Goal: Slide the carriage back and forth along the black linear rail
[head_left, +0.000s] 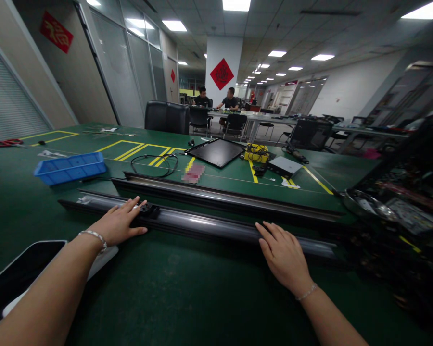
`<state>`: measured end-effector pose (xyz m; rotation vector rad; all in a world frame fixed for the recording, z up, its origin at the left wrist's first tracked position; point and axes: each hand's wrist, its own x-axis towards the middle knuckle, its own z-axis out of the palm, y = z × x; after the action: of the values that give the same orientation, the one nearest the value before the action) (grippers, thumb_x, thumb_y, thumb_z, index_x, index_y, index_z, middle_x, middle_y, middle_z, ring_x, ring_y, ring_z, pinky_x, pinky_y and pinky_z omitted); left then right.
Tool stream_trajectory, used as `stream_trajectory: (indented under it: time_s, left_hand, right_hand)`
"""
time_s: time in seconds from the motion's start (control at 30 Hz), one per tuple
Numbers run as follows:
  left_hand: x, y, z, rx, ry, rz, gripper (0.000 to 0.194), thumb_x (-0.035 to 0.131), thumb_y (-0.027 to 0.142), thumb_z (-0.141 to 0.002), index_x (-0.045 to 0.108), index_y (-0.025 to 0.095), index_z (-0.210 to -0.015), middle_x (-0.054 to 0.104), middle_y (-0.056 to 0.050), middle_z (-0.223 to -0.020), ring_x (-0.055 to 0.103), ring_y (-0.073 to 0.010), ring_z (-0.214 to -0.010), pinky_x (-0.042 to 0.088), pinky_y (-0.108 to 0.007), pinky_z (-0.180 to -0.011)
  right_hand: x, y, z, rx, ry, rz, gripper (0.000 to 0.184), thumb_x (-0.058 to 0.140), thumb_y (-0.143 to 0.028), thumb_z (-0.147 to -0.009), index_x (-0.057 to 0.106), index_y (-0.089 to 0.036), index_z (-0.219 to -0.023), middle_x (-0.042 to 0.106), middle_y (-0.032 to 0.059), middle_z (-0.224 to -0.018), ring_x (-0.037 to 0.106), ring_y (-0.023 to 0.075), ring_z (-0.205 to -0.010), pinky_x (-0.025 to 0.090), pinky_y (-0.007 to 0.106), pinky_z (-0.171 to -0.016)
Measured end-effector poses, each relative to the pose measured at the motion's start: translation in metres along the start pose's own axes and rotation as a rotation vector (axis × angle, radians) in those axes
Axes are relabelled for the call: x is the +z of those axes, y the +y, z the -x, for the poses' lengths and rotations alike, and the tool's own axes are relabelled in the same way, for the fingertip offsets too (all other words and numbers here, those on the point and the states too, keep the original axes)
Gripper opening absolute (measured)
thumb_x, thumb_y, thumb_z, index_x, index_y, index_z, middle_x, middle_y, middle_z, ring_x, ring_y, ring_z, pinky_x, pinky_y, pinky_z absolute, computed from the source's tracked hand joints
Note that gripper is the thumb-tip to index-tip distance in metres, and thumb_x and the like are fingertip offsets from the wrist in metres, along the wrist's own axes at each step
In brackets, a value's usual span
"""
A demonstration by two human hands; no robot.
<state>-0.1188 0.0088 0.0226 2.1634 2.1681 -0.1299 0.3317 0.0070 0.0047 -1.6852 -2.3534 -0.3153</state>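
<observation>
A long dark channel-shaped bar with a shiny inner face lies across the green table in front of me. My left hand rests on its left part, fingers stretched out, beside a small black block seated in the channel. On the right part of the same bar lies my right hand, its fingers extended over the near edge and not wrapped round it. A second, similar bar runs roughly parallel just behind.
Left of the bars stands a blue plastic bin. Behind them lie a black cable, a flat black panel, a yellow object wrapped in cable and a grey box. Dark clutter fills the right side. Two people sit in the background.
</observation>
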Motion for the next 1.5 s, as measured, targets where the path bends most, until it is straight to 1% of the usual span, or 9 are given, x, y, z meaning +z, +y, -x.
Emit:
stream_trajectory:
  time_s: [0.1, 0.27, 0.4, 0.87, 0.97, 1.1, 1.23, 1.37, 1.5]
  left_hand:
    - [0.0005, 0.0, -0.0005, -0.003, -0.003, -0.001, 0.083, 0.047, 0.056, -0.074, 0.02, 0.019, -0.144, 0.014, -0.013, -0.151, 0.024, -0.0331, -0.135, 0.021, -0.051, -0.107]
    - [0.0003, 0.0021, -0.0004, -0.01, -0.023, -0.034, 0.085, 0.047, 0.056, -0.075, 0.017, 0.017, -0.144, 0.01, -0.014, -0.152, 0.022, -0.0327, -0.136, 0.02, -0.051, -0.107]
    - [-0.0001, 0.0021, -0.0003, -0.012, -0.03, -0.036, 0.085, 0.047, 0.056, -0.075, 0.017, 0.017, -0.144, 0.01, -0.014, -0.152, 0.022, -0.0326, -0.136, 0.02, -0.051, -0.107]
    - [-0.0014, 0.0024, -0.0002, -0.015, -0.014, -0.023, 0.084, 0.049, 0.055, -0.074, 0.019, 0.019, -0.144, 0.012, -0.014, -0.151, 0.022, -0.0325, -0.136, 0.021, -0.051, -0.107]
    - [-0.0022, 0.003, -0.0001, -0.015, -0.015, -0.026, 0.086, 0.051, 0.055, -0.073, 0.02, 0.018, -0.144, 0.012, -0.014, -0.151, 0.024, -0.0334, -0.135, 0.022, -0.051, -0.107]
    - [-0.0032, 0.0049, 0.0004, -0.009, -0.024, -0.037, 0.086, 0.049, 0.054, -0.074, 0.02, 0.015, -0.144, 0.011, -0.016, -0.151, 0.024, -0.033, -0.135, 0.022, -0.05, -0.107]
    - [-0.0048, 0.0075, 0.0006, 0.029, -0.023, -0.024, 0.087, 0.048, 0.054, -0.073, 0.021, 0.011, -0.143, 0.013, -0.014, -0.151, 0.022, -0.0316, -0.136, 0.023, -0.049, -0.107]
    - [-0.0067, 0.0085, 0.0003, 0.057, -0.029, -0.031, 0.089, 0.047, 0.055, -0.073, 0.021, 0.007, -0.143, 0.015, -0.014, -0.15, 0.022, -0.0307, -0.136, 0.024, -0.046, -0.108]
    - [-0.008, 0.0088, 0.0006, 0.061, -0.012, -0.021, 0.089, 0.049, 0.055, -0.071, 0.024, 0.008, -0.142, 0.018, -0.014, -0.149, 0.024, -0.0305, -0.135, 0.025, -0.044, -0.107]
  right_hand:
    - [-0.0001, -0.0004, 0.0, 0.003, 0.004, -0.001, 0.044, 0.028, -0.037, -0.091, 0.048, -0.029, -0.13, 0.054, 0.0035, -0.13, 0.045, 0.0209, -0.12, 0.035, 0.042, -0.097]
    - [0.0002, -0.0005, 0.0, 0.001, 0.018, -0.001, 0.044, 0.028, -0.037, -0.092, 0.049, -0.028, -0.13, 0.054, 0.0038, -0.13, 0.045, 0.021, -0.119, 0.035, 0.042, -0.097]
    - [0.0006, -0.0002, 0.0, 0.005, 0.003, -0.005, 0.045, 0.027, -0.037, -0.092, 0.049, -0.028, -0.13, 0.053, 0.0034, -0.13, 0.045, 0.021, -0.12, 0.035, 0.042, -0.098]
    - [-0.0007, -0.0006, 0.0, 0.012, -0.013, -0.006, 0.045, 0.026, -0.038, -0.092, 0.047, -0.029, -0.131, 0.052, 0.003, -0.131, 0.043, 0.0213, -0.122, 0.034, 0.043, -0.098]
    - [-0.0016, -0.001, 0.0, 0.014, -0.017, -0.009, 0.045, 0.025, -0.038, -0.092, 0.048, -0.028, -0.131, 0.053, 0.0028, -0.131, 0.043, 0.0213, -0.122, 0.034, 0.043, -0.099]
    - [-0.0022, -0.0016, -0.0001, 0.002, -0.003, 0.003, 0.045, 0.026, -0.036, -0.092, 0.048, -0.028, -0.13, 0.053, 0.0033, -0.13, 0.044, 0.0214, -0.121, 0.035, 0.043, -0.098]
    - [-0.0025, -0.0023, -0.0001, -0.001, 0.015, 0.011, 0.044, 0.028, -0.036, -0.092, 0.049, -0.028, -0.129, 0.054, 0.0033, -0.13, 0.045, 0.021, -0.119, 0.036, 0.042, -0.097]
    - [-0.0031, -0.0028, 0.0001, 0.014, 0.001, -0.001, 0.045, 0.026, -0.037, -0.092, 0.048, -0.028, -0.13, 0.053, 0.0033, -0.13, 0.045, 0.0208, -0.12, 0.035, 0.042, -0.098]
    - [-0.0026, -0.0021, 0.0001, 0.016, -0.007, -0.003, 0.045, 0.027, -0.038, -0.092, 0.048, -0.029, -0.13, 0.053, 0.0033, -0.13, 0.044, 0.0211, -0.121, 0.035, 0.043, -0.098]
